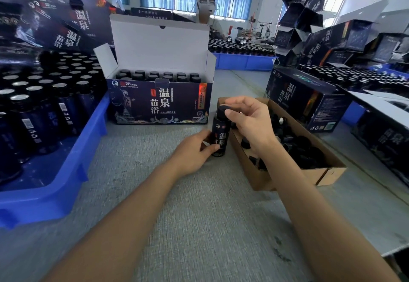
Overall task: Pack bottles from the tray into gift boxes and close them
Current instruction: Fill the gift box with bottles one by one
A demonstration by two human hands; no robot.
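A: Status?
B: One bottle [219, 136] upright on the counter [177, 215], in front of the open gift box [159, 102]. left hand [192, 151] fingers [212, 147] wrap its body; right hand [250, 122] fingers [230, 114] pinch the cap [222, 111].
A: Risk?
B: Crooked or loose cap, likely leak once boxed. A hard twist could tip it into the cap carton [265, 177].

My left hand [194, 151] is gripping a bottle [219, 136] with a glossy dark label; my right hand [250, 122] is pinching its matt black plastic cap [222, 111]. The table [199, 226] is showing a rough grey woven covering. The tray [66, 171] is looking like smooth blue plastic, the carton [287, 178] brown cardboard.
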